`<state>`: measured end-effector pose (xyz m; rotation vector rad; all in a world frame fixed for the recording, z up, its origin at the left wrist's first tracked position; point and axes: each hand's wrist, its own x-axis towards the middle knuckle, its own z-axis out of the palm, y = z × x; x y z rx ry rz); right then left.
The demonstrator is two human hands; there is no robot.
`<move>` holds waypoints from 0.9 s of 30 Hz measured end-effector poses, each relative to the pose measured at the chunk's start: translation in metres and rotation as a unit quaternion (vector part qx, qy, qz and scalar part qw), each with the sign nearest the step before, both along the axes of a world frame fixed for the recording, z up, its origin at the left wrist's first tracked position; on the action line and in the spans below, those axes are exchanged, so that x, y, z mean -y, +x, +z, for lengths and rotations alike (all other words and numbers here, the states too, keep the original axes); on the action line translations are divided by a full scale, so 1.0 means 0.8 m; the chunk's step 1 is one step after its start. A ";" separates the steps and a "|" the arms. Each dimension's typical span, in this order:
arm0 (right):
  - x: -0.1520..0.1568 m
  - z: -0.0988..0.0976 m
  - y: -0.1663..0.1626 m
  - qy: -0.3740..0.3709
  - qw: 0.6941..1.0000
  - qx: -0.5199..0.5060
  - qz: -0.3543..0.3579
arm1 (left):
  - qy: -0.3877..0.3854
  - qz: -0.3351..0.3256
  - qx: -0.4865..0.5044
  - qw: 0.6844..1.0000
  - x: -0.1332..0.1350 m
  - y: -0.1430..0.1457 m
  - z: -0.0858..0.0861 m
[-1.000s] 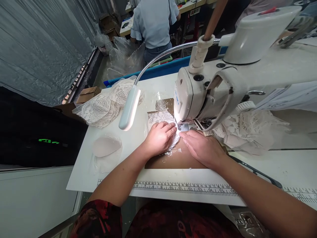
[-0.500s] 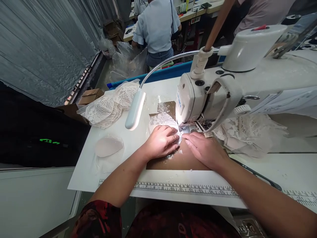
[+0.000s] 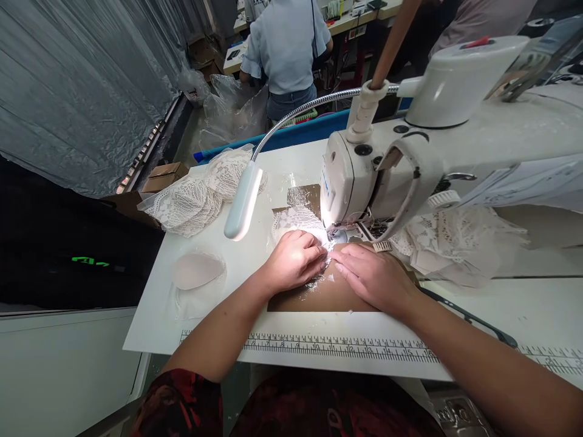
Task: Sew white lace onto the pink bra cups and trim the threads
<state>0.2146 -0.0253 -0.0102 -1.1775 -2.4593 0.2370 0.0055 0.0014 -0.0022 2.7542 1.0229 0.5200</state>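
Note:
A piece of white lace fabric (image 3: 297, 220) lies under the needle area of a white sewing machine (image 3: 339, 182), brightly lit. My left hand (image 3: 296, 261) rests on its near side, fingers curled and pressed together on the lace. From the other side my right hand (image 3: 371, 273) reaches in, thumb and forefinger closed at the edge of the lace by the presser foot (image 3: 337, 235). The fingertips of both hands nearly meet there. Part of the lace is hidden beneath my left hand. A brown board (image 3: 328, 297) lies under both hands.
Stacked lace pieces (image 3: 186, 203) lie at the left, near a beige oval pad (image 3: 198, 271). The lamp (image 3: 245, 200) hangs over the table. More lace (image 3: 455, 243) lies behind my right hand. A ruler strip (image 3: 319, 346) runs along the front edge. A co-worker (image 3: 291, 54) sits beyond.
Both hands have shifted slightly, and my left fingers are more bunched. My right fingertips have come closer to the left ones at the lace edge. The whole view has moved a little.

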 end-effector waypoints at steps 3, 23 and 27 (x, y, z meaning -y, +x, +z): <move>-0.001 -0.003 0.001 -0.003 1.000 0.005 -0.003 | 0.026 0.024 -0.014 0.999 -0.003 0.007 -0.005; 0.002 0.004 -0.009 -0.024 0.994 0.104 0.002 | -0.061 0.017 0.077 0.995 -0.006 0.002 -0.003; 0.003 0.005 -0.008 -0.025 0.993 0.119 0.002 | -0.035 -0.010 0.023 0.999 -0.005 -0.001 -0.005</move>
